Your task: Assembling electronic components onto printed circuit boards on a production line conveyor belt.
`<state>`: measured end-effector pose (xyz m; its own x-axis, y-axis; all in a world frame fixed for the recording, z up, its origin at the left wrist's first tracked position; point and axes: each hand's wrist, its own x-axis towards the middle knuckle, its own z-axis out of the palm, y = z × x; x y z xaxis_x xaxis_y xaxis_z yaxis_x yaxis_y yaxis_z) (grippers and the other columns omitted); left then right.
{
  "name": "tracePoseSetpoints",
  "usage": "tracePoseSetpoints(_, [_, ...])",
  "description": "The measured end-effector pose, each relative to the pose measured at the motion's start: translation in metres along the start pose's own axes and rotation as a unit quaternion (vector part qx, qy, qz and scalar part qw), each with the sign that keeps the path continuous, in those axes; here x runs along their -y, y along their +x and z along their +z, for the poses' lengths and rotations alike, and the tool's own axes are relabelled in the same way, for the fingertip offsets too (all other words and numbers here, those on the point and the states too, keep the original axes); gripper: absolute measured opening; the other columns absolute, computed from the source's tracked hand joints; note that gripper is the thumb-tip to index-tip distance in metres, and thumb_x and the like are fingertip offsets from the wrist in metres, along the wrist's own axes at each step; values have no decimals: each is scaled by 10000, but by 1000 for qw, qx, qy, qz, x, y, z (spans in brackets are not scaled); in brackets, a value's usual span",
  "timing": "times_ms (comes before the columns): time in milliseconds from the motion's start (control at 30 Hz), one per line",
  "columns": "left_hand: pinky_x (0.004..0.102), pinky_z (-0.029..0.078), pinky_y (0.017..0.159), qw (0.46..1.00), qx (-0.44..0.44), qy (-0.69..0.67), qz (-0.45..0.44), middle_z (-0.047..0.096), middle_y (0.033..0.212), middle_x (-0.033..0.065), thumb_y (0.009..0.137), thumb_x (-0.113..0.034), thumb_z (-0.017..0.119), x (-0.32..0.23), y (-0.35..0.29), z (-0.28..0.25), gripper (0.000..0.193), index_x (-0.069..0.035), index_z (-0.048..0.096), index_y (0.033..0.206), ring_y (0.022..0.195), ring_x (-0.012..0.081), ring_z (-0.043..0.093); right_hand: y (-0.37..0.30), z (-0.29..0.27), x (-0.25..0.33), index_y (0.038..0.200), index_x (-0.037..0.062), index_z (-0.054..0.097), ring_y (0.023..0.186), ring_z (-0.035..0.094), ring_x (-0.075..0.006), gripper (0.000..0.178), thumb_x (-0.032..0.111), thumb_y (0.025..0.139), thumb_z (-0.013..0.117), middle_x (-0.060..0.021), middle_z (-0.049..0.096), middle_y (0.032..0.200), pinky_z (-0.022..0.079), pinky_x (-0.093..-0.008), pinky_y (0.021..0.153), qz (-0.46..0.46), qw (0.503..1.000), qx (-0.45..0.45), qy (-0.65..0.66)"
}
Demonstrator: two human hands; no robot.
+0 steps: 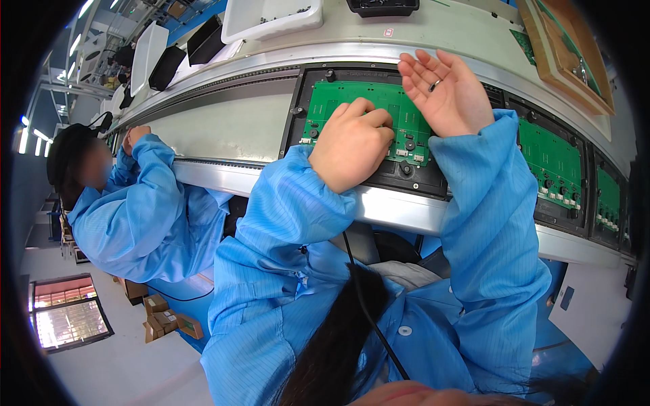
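Note:
A green circuit board (325, 96) lies in a black carrier frame (295, 128) on the conveyor before me. It bears small white connectors and round black parts. Over its middle, my left hand (355, 145) is closed, fingers curled down toward the board; the fingertips and whatever they grip are hidden. My right hand (450, 101) is raised over the board's right end, palm up and fingers loosely cupped. A small dark component (434, 86) with a shiny end rests in it.
More green boards (552, 162) in black carriers sit along the conveyor to the right. Beyond the rail stand a white bin (271, 24), a black tray (383, 7) and a cardboard box (569, 61). A co-worker in a blue smock (135, 216) works at my left.

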<state>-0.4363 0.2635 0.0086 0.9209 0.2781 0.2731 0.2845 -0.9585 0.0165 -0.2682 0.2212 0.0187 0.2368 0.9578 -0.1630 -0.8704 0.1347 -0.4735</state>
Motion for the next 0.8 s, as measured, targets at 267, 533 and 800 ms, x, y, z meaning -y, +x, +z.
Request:
tracePoseSetpoints(267, [312, 392, 817, 993, -67, -93, -18, 561, 962, 28, 710, -132, 599, 8, -10, -2, 94, -71, 640, 769, 897, 236, 468, 2, -2, 8, 1013, -63, 448, 952, 512, -233, 262, 135, 842, 471, -192, 503, 1034, 447, -320, 824, -19, 1000, -6, 16])
tracePoseSetpoints(533, [329, 398, 833, 988, -82, -121, -57, 567, 962, 32, 697, -120, 603, 26, -12, -4, 81, -70, 629, 756, 903, 239, 477, 0, 3, 5, 1009, -55, 455, 926, 513, -219, 254, 135, 842, 465, -182, 505, 1021, 447, -308, 806, -20, 999, -25, 10])
tracePoseSetpoints(800, [324, 409, 769, 986, -97, -136, 23, 569, 857, 39, 672, -149, 606, 20, 11, 6, 79, -95, 630, 726, 813, 234, 489, 6, -1, -1, 1010, -45, 465, 902, 518, -211, 255, 148, 843, 465, -166, 516, 1008, 447, -295, 788, 7, 1000, -29, -5])
